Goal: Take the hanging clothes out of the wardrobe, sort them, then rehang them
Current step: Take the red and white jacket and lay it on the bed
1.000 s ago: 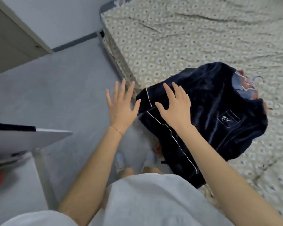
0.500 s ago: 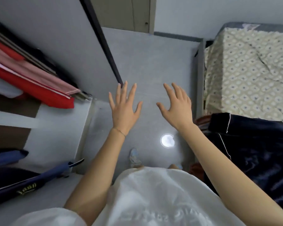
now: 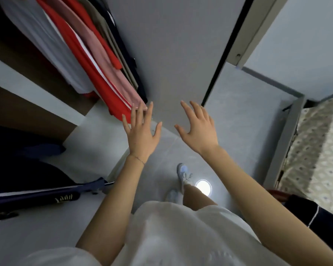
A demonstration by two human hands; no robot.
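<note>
Open, empty hands before the wardrobe [image 3: 171,54]
Left hand [image 3: 142,135] and right hand [image 3: 198,131] spread straight-fingered, holding nothing. Hanging clothes [image 3: 96,60], red and pink among them, sit at eleven o'clock. Yellow lettering on the dark garment [image 3: 63,198] at eight o'clock is illegible.

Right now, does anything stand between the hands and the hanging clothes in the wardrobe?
Nothing visible does. The left hand, open and empty, overlaps the lower hem of the hanging clothes in this view. The right hand, also open, is in front of the grey panel to their right, with no object between.
</note>
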